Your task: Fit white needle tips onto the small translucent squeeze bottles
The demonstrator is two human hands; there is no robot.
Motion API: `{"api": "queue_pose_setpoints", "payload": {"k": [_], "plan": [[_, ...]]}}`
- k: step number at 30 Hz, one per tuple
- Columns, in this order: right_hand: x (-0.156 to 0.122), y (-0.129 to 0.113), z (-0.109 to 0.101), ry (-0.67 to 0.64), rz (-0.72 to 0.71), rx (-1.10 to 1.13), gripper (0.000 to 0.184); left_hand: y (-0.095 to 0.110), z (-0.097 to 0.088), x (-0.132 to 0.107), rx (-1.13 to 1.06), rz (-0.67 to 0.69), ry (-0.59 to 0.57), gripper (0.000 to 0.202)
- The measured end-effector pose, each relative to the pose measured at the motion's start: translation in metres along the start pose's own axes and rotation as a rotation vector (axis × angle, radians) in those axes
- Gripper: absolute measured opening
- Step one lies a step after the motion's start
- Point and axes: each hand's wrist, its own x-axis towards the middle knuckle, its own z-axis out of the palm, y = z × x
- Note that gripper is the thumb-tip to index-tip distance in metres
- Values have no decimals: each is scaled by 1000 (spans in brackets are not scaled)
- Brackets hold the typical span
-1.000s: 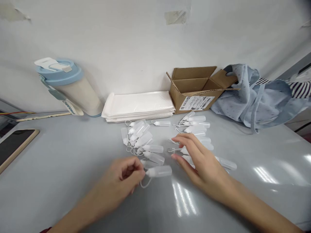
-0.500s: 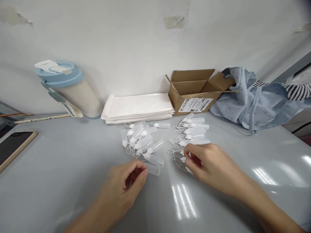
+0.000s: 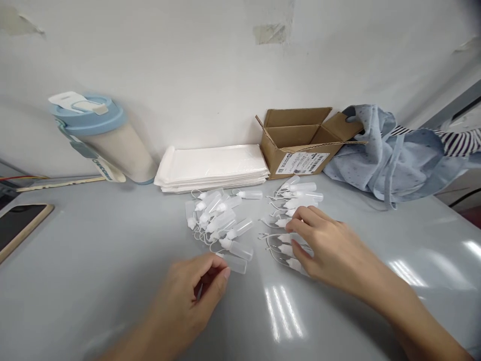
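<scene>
Several small clear squeeze bottles with white dropper caps and thin white tethers lie in two groups on the grey table. My left hand [image 3: 201, 288] pinches the capped end of the nearest bottle [image 3: 236, 264] of the left group; its cap is hidden behind my fingers. Behind it, a jumbled pile of bottles [image 3: 221, 220] overlaps at different angles. On the right, a column of bottles [image 3: 302, 203] lies side by side, caps facing left. My right hand [image 3: 319, 240] hovers over the near part of that column, thumb and fingers apart, partly covering several bottles.
Along the wall are a blue-lidded tumbler [image 3: 112, 140], a stack of white packets [image 3: 214, 163], an opened cardboard box [image 3: 293, 160] and a bunched light blue cloth [image 3: 368, 165]. A phone [image 3: 22, 228] rests at the left edge.
My right hand's fingers have spread from a pinch and shifted slightly, showing more of the near right bottles. My left hand stays almost still at the same bottle.
</scene>
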Motion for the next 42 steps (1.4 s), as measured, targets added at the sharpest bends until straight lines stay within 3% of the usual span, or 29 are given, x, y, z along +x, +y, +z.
{"api": "queue_pose_setpoints", "payload": {"k": [8,16,22,28,35,38,42], "plan": [[2,1,8,-6,-52,-106,17,-9,3,3,122,171,82,21],[5,2,19,35,-21,-106,17,-8,3,0,153,208,107,17],[1,-4,9,191,-74,259,16,-7,3,-1,127,210,107,17],[-6,-20,4,242,-247,502,17,2,4,-5,-30,79,213,19],[-6,-27,11,247,-311,456,17,-6,5,-4,41,350,214,14],[-6,-28,12,266,-324,444,18,-5,4,-2,25,306,207,15],[-9,-31,13,249,-359,528,19,1,-1,-1,-118,142,153,16]]}}
